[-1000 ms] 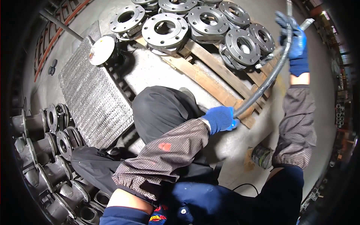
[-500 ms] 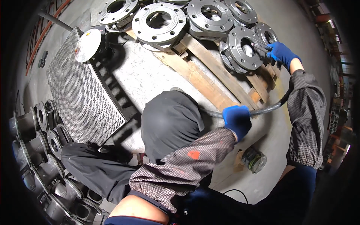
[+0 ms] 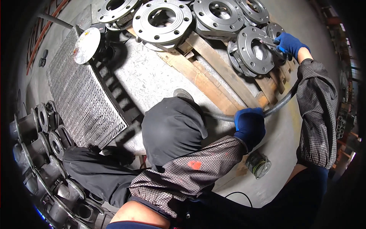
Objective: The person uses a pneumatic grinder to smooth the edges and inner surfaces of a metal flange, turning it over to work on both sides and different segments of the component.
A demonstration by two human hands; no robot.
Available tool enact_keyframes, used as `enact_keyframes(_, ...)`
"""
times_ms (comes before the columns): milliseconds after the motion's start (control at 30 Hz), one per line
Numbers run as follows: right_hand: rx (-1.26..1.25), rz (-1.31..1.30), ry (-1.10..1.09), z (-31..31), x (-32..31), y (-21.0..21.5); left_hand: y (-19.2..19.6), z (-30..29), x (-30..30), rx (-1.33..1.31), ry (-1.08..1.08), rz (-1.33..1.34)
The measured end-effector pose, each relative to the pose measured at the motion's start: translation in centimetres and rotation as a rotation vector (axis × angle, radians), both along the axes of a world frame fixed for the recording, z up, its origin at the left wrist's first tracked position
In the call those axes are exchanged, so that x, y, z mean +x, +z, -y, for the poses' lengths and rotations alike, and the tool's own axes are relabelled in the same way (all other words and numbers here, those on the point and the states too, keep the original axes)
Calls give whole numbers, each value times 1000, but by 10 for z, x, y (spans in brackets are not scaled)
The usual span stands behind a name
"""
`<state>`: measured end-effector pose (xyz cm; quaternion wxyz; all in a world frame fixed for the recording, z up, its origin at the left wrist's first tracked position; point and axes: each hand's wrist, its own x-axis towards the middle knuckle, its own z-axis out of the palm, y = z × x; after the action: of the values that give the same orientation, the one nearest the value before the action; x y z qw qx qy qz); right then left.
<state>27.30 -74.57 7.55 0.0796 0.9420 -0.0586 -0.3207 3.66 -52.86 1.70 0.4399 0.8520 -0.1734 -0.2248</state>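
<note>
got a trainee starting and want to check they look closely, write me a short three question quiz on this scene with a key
1. True or false: the left hand is closed around the ridged grey hose.

2. Multiple choice: what lies under the round metal parts at the top of the picture?
a) a cardboard box
b) a wooden pallet
c) a plastic crate

3. Short answer: which hand holds the slim metal tool?

Key:
1. True
2. b
3. The right hand
</note>
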Motion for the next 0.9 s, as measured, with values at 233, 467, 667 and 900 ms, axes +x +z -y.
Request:
enact_keyframes(233,3,20,-58,-9,1,0,-3,0,2,49,-2,-19)
enact_keyframes(467,-64,24,-27,3,2,1,-3,3,-1,-20,49,40)
enact_keyframes(667,-2,-9,-161,-6,-1,5,0,0,3,56,-22,-54)
enact_keyframes(900,81,9,-176,-10,-11,7,-3,-1,-1,54,-36,-49)
